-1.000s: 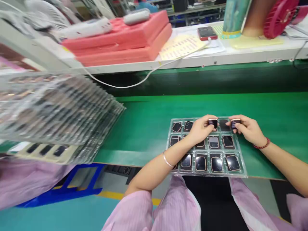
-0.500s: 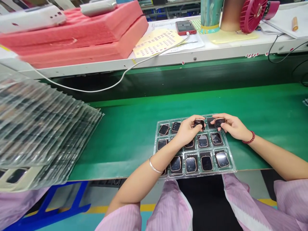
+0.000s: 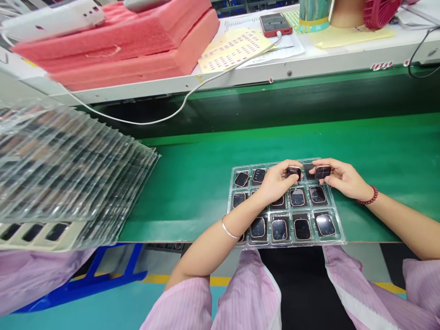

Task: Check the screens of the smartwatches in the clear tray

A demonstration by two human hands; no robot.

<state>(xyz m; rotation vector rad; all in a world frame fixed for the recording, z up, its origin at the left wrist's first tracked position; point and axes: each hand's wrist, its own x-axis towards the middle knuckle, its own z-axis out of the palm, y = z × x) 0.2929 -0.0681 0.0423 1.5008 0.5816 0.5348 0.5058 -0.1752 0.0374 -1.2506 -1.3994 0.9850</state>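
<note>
A clear plastic tray point(image 3: 338, 225) with rows of dark square watch faces lies at the front edge of the green mat. My left hand point(image 3: 280, 181) is closed on a dark watch face point(image 3: 294, 172) over the tray's back row. Beside it, my right hand point(image 3: 342, 176) pinches another watch face point(image 3: 322, 172) above the back right compartment. Both pieces have thin gold-coloured rims. My left forearm covers part of the tray's left side. Among the seated pieces, one at the front right point(image 3: 325, 225) lies slightly tilted in its compartment.
A tall stack of clear trays point(image 3: 103, 178) stands at the left. Behind the green mat point(image 3: 192, 183), a white shelf point(image 3: 240, 78) carries pink foam point(image 3: 137, 50), a phone point(image 3: 275, 23) and a cup point(image 3: 314, 13). A white cable point(image 3: 137, 123) hangs from it.
The view has shifted, so the tray and both hands appear a little further right and higher. Both hands still hold their watch faces over the back row.
</note>
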